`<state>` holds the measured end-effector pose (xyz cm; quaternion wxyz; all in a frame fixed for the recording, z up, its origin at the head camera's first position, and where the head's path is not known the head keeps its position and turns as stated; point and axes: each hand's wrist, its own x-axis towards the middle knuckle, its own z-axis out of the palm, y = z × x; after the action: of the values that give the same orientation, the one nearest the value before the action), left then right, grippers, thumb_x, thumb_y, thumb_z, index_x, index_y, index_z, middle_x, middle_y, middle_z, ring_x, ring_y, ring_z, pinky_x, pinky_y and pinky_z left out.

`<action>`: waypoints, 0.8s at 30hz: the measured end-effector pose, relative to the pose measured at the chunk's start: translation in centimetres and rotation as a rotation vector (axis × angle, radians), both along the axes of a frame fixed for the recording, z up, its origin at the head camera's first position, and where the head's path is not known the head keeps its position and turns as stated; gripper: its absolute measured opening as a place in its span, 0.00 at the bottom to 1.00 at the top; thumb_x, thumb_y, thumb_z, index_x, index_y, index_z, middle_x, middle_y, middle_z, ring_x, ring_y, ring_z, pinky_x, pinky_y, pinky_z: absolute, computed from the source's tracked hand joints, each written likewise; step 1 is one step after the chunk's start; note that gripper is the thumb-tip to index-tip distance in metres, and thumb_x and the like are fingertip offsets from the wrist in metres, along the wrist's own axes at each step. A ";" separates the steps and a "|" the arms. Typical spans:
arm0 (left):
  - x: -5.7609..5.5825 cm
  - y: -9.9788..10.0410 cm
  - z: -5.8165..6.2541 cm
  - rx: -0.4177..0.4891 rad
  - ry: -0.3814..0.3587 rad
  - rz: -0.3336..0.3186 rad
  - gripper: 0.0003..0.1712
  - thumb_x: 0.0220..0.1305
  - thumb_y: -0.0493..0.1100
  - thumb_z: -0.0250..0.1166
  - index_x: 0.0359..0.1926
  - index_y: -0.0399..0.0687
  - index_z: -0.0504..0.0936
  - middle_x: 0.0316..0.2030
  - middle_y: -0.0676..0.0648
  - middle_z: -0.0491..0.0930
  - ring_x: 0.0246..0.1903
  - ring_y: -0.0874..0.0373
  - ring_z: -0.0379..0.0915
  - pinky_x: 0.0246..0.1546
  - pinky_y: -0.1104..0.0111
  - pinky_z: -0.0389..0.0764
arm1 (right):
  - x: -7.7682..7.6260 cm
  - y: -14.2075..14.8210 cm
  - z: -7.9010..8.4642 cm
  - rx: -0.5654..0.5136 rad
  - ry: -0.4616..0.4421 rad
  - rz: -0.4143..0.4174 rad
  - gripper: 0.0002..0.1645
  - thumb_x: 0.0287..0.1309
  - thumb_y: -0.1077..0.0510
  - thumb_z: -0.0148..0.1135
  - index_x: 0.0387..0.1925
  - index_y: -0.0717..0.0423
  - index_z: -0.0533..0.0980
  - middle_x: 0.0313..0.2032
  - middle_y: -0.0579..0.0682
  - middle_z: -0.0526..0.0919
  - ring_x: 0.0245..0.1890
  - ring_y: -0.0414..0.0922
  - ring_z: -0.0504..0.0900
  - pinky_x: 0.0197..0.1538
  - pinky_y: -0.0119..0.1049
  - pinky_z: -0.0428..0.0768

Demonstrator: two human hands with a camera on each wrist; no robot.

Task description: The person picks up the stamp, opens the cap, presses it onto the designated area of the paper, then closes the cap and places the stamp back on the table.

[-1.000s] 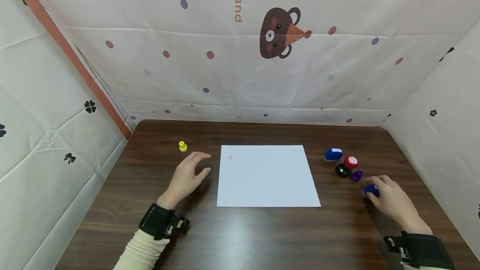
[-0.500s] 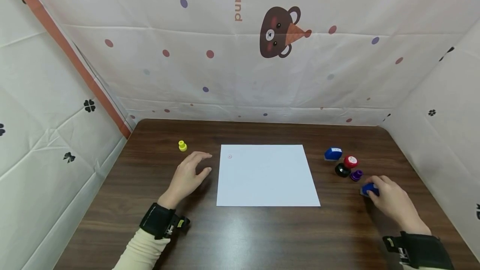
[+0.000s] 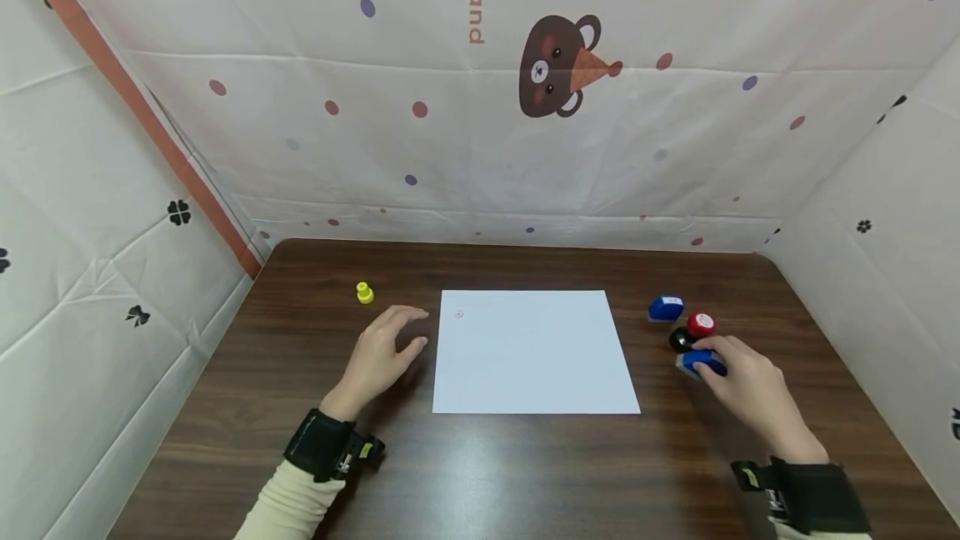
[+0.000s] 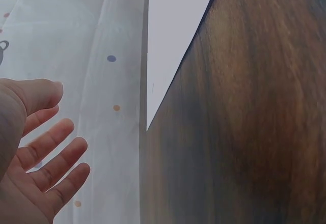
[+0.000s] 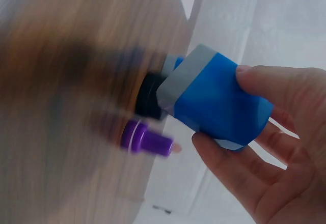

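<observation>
My right hand pinches the blue stamp between thumb and fingers, hiding the purple stamp from the head view. Just past my fingertips, the black stamp is partly covered. Left of them, bare tabletop runs to the white sheet; beyond it, my left hand's thumb and fingers stand apart.

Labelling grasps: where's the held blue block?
Head view, right side: blue block in the right hand, right of the white paper, below the black piece in frame.

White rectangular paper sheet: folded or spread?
Spread: head view shows the white sheet lying flat on the brown wooden table, four corners visible.
</observation>
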<state>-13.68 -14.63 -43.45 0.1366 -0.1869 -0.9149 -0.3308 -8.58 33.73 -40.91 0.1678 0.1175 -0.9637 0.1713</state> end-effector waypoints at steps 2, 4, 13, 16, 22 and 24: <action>0.0 0.1 -0.1 0.006 0.007 0.000 0.21 0.54 0.38 0.67 0.51 0.50 0.76 0.49 0.51 0.76 0.50 0.56 0.73 0.47 0.60 0.78 | -0.3 -0.7 0.0 -0.021 0.014 0.014 0.21 0.40 0.66 0.72 0.40 0.62 0.76 0.37 0.63 0.80 0.31 0.57 0.81 0.34 0.58 0.79; 0.1 0.3 -0.1 0.017 0.015 -0.003 0.21 0.54 0.38 0.68 0.50 0.49 0.77 0.48 0.51 0.76 0.50 0.55 0.74 0.47 0.60 0.79 | -0.7 -1.3 -0.2 -0.039 0.022 0.021 0.21 0.40 0.66 0.72 0.40 0.62 0.76 0.38 0.64 0.80 0.33 0.59 0.81 0.35 0.59 0.78; 0.0 1.2 -0.4 0.044 0.014 -0.002 0.21 0.54 0.37 0.67 0.50 0.50 0.77 0.48 0.51 0.76 0.50 0.57 0.74 0.47 0.61 0.79 | -2.4 -3.7 -1.2 -0.115 0.019 0.052 0.20 0.44 0.65 0.70 0.42 0.61 0.75 0.40 0.63 0.80 0.38 0.62 0.80 0.40 0.62 0.76; 0.0 1.6 -0.5 0.056 0.004 -0.007 0.20 0.54 0.37 0.67 0.50 0.50 0.77 0.48 0.51 0.76 0.49 0.57 0.74 0.47 0.62 0.79 | -3.1 -4.6 -1.3 -0.143 0.029 0.063 0.19 0.45 0.64 0.69 0.42 0.59 0.75 0.41 0.62 0.80 0.39 0.61 0.81 0.40 0.60 0.77; -0.2 2.9 -0.3 0.101 0.006 -0.018 0.19 0.53 0.36 0.67 0.48 0.47 0.78 0.46 0.50 0.77 0.48 0.56 0.75 0.48 0.61 0.79 | -4.4 -7.0 -1.6 -0.205 0.029 0.074 0.16 0.48 0.65 0.68 0.41 0.58 0.76 0.39 0.60 0.82 0.37 0.56 0.81 0.40 0.56 0.80; -0.3 3.3 -0.3 0.122 0.007 -0.032 0.18 0.54 0.36 0.67 0.48 0.46 0.79 0.46 0.50 0.77 0.47 0.56 0.75 0.47 0.61 0.79 | -4.8 -7.8 -1.6 -0.220 0.027 0.086 0.15 0.48 0.64 0.67 0.41 0.58 0.76 0.39 0.58 0.82 0.34 0.52 0.81 0.38 0.53 0.81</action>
<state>-13.99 -11.30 -43.79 0.1457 -0.1942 -0.8894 -0.3873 -13.39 25.91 -42.56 0.1850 0.1420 -0.9307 0.2817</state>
